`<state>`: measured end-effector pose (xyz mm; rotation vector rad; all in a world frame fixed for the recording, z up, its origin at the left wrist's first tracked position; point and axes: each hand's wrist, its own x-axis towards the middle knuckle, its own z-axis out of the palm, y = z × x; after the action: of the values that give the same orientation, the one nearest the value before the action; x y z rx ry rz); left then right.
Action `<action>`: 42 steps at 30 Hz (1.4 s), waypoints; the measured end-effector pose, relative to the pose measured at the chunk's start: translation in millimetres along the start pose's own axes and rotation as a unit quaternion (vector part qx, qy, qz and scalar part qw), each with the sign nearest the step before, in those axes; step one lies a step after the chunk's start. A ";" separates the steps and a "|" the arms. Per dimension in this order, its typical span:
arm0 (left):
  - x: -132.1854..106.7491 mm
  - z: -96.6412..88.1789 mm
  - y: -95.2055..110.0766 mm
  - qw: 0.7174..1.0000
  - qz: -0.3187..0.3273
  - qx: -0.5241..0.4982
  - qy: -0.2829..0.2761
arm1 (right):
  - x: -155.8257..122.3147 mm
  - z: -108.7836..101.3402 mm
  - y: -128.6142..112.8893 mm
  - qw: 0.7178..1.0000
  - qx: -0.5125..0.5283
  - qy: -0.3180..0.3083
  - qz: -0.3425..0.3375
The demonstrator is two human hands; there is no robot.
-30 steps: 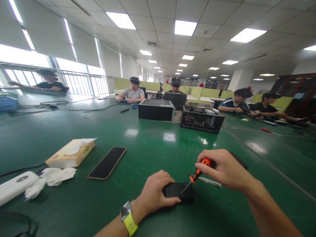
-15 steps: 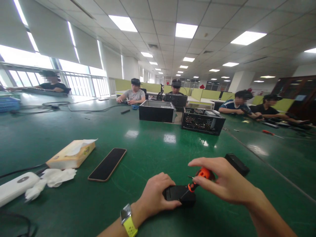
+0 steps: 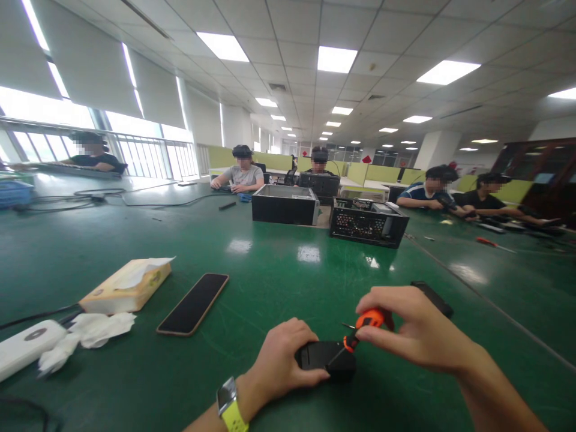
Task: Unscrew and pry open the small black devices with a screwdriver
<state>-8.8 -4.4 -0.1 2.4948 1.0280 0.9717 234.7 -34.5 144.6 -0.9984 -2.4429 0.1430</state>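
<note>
My left hand (image 3: 285, 354) grips the left end of a small black box-shaped device (image 3: 321, 355) on the table, thumb along its near side. Around the orange and black handle of a screwdriver (image 3: 369, 319), my right hand (image 3: 411, 327) is closed. The screwdriver leans, its thin shaft reaching down to the top of the device near my left thumb. A short dark metal piece juts out to the left beside the handle; what it is I cannot make out. Behind my right hand lies another black object (image 3: 434, 298), partly covered.
Left of my hands lie a phone (image 3: 193, 304), a tissue pack (image 3: 128, 288), crumpled tissues (image 3: 99, 330) and a white device (image 3: 27, 349) with cables. Farther back stand two black computer cases (image 3: 283, 207). A red screwdriver (image 3: 488, 242) lies right. Several people sit around the table.
The fingers of my right hand, spread around the screwdriver handle before, have closed onto it. My left hand and the black device stay nearly in place.
</note>
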 end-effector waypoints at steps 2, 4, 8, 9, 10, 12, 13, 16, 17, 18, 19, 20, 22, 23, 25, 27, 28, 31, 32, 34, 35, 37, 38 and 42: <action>0.2 -0.2 0.3 1.000 0.001 0.001 0.000 | 1.3 5.8 -0.2 1.000 -0.014 0.016 0.008; 0.5 -0.1 0.2 1.000 0.000 0.002 0.001 | 2.5 9.9 -1.1 0.999 -0.022 0.026 0.014; 0.6 0.2 -0.4 1.000 -0.003 0.004 -0.001 | 3.8 8.3 -3.8 0.999 -0.022 0.028 0.010; 0.5 0.3 -0.5 1.000 -0.002 0.004 0.000 | 3.5 6.1 -4.0 1.000 -0.018 0.021 0.008; 0.4 0.4 -0.6 1.000 -0.001 0.004 0.001 | 2.9 3.5 -3.9 1.000 -0.013 0.013 0.007; 0.2 0.4 -0.6 1.000 0.001 0.003 0.003 | 0.9 -1.8 -2.7 1.000 -0.001 -0.006 0.007; 0.1 0.4 -0.5 1.000 0.001 0.002 0.004 | -0.4 -4.2 -1.8 1.000 0.008 -0.015 0.007; 0.1 -0.1 0.2 1.000 0.000 0.002 0.005 | -3.5 -9.0 0.6 0.998 0.037 -0.040 0.005; 0.1 -0.4 0.5 1.000 0.000 0.004 0.005 | -4.0 -9.7 1.0 0.998 0.046 -0.045 0.003; 0.2 -0.8 0.7 1.000 0.000 0.005 0.004 | -4.1 -10.0 1.1 0.998 0.050 -0.046 0.003; 0.3 -1.1 1.0 1.000 0.001 0.006 0.003 | -3.8 -9.9 1.2 0.998 0.051 -0.044 0.004; 0.4 -1.5 1.3 1.000 0.001 0.006 0.002 | -3.4 -9.4 1.3 0.998 0.049 -0.039 0.008; 0.7 -2.0 1.7 1.000 0.000 0.006 0.002 | -2.4 -7.5 2.1 0.999 0.035 -0.026 0.022; 0.9 -2.0 1.9 1.000 0.001 0.006 0.002 | -2.0 -6.0 3.1 0.999 0.023 -0.017 0.031; 1.1 -1.6 1.9 1.000 0.001 0.006 0.002 | -1.4 -2.5 5.7 0.999 -0.012 0.004 0.037; 1.0 -0.8 1.5 1.000 0.001 0.008 0.002 | -0.9 1.0 8.1 0.998 -0.046 0.027 0.034; 0.9 -0.3 1.1 1.000 0.000 0.009 0.003 | -0.5 2.2 8.5 0.997 -0.055 0.034 0.033; 0.1 0.5 -0.4 1.000 -0.001 0.008 0.004 | 1.2 1.6 5.9 0.998 -0.030 0.026 0.047; -0.1 0.5 -0.7 1.000 -0.001 0.007 0.005 | 1.5 -0.1 4.0 0.998 -0.010 0.015 0.053; -0.4 0.2 -0.8 1.000 -0.001 0.005 0.003 | 1.2 -5.1 0.4 0.998 0.025 -0.017 0.051; -0.5 -0.1 -0.7 1.000 0.000 0.005 0.003 | 0.5 -8.0 -1.0 0.998 0.035 -0.032 0.044; -0.5 -0.5 -0.2 1.000 0.000 0.005 0.001 | -2.0 -13.3 -2.2 0.997 0.044 -0.053 0.026; -0.4 -0.5 0.0 1.000 -0.001 0.005 0.001 | -3.4 -15.3 -2.1 0.997 0.047 -0.058 0.018; -0.6 -0.2 -0.2 1.000 -0.004 0.007 0.002 | -6.5 -14.9 1.3 0.997 0.039 -0.052 0.030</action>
<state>-9.3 -4.7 -0.4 2.4992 1.0492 0.9700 246.7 -39.3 154.6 -1.0551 -2.4794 0.3163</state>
